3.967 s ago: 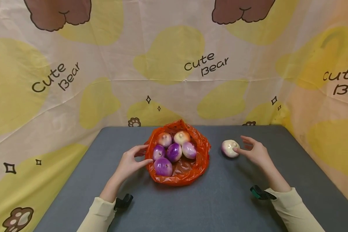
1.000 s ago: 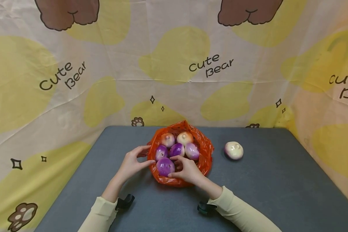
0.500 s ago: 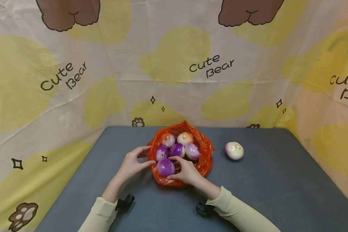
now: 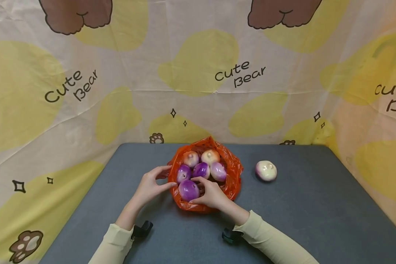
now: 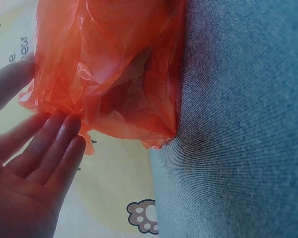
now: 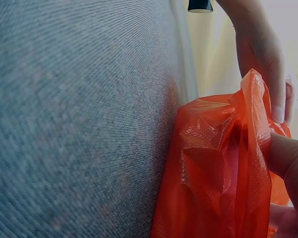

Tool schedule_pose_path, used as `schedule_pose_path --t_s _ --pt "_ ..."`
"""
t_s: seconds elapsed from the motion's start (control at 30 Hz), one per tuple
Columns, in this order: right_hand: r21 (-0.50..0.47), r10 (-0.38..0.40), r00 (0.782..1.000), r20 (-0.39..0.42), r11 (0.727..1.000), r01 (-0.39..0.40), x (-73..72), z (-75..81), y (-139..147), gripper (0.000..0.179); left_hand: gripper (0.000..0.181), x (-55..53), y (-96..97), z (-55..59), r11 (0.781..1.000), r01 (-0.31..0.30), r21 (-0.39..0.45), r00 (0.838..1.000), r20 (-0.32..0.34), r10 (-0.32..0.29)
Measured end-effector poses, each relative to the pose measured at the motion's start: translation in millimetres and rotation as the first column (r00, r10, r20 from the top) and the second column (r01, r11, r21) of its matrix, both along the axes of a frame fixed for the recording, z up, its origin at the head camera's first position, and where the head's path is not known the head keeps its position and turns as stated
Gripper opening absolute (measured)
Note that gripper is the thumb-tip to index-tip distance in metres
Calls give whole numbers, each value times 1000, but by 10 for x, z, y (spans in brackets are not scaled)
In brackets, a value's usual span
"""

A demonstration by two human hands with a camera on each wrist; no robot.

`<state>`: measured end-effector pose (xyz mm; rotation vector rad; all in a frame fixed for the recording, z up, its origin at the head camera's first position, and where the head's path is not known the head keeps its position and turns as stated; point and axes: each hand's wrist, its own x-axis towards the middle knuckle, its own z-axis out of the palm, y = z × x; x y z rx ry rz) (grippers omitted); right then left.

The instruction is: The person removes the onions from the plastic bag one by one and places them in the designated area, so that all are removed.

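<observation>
An orange-red plastic bag (image 4: 231, 192) stands with its mouth spread wide, several purple and white onions inside. My right hand (image 4: 213, 194) reaches over the bag's near right rim, thumb and fingers curled round the purple onion (image 4: 189, 190) at the front. In the right wrist view the bag wall (image 6: 203, 168) hides that onion and most of the fingers. My left hand (image 4: 151, 183) rests against the bag's left side, its thumb at the rim. The left wrist view shows its fingers (image 5: 52, 144) nearly straight, touching the plastic.
One whitish onion (image 4: 266, 171) lies alone on the grey tabletop (image 4: 310, 205), right of the bag. A printed cloth (image 4: 191, 66) hangs behind the table and along its sides.
Over four seconds my right hand has moved left, from the lone onion on the table to the front purple onion in the bag. The left hand has stayed at the bag.
</observation>
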<state>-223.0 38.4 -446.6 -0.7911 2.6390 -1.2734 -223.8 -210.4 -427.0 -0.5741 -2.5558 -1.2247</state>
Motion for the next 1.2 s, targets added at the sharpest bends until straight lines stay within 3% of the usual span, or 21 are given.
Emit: schedule_pose_path --t_s 0.3,0.53,0.8,0.93,1.2 --pt "1 11 1000 -26 1000 -11 5 11 33 67 57 3 8 10 1000 5 -2 1000 -5 -5" --pt "-4 -2 1000 1 1000 2 10 72 75 68 57 -4 11 4 1000 10 3 1000 -7 -10" --pt "-2 -36 999 -24 999 36 3 138 111 72 57 -2 1 -1 1000 5 5 1000 -14 -5" --pt "-23 -35 999 -38 999 34 2 169 136 72 56 -5 -8 -5 1000 1 1 1000 -27 -1" --pt "-84 -23 1000 9 996 24 25 214 198 72 56 4 -11 -1 1000 0 8 1000 -25 0"
